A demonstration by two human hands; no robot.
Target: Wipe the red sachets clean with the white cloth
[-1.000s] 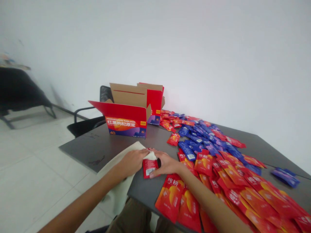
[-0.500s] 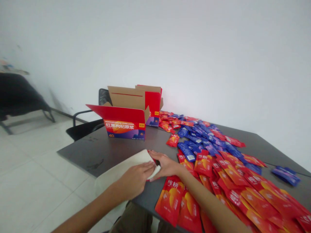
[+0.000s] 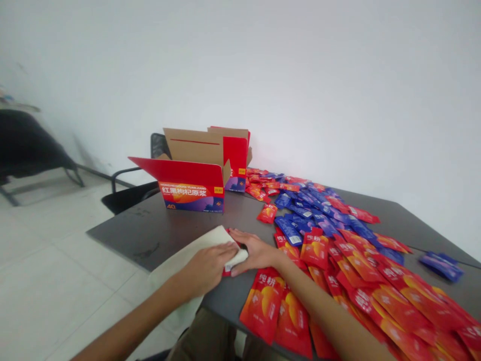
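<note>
Cloth (image 3: 190, 252) over one packet (image 3: 226, 274), two boxes (image 3: 193, 193)

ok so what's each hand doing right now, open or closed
left hand: on the white cloth over a red pouch, grip or just pressing can't be told
right hand: open, thumb and fingers spread at the pouch

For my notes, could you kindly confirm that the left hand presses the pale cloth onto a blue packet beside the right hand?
In the head view, the packet is red, not blue; the left hand does press the pale cloth onto it beside the right hand.
</note>
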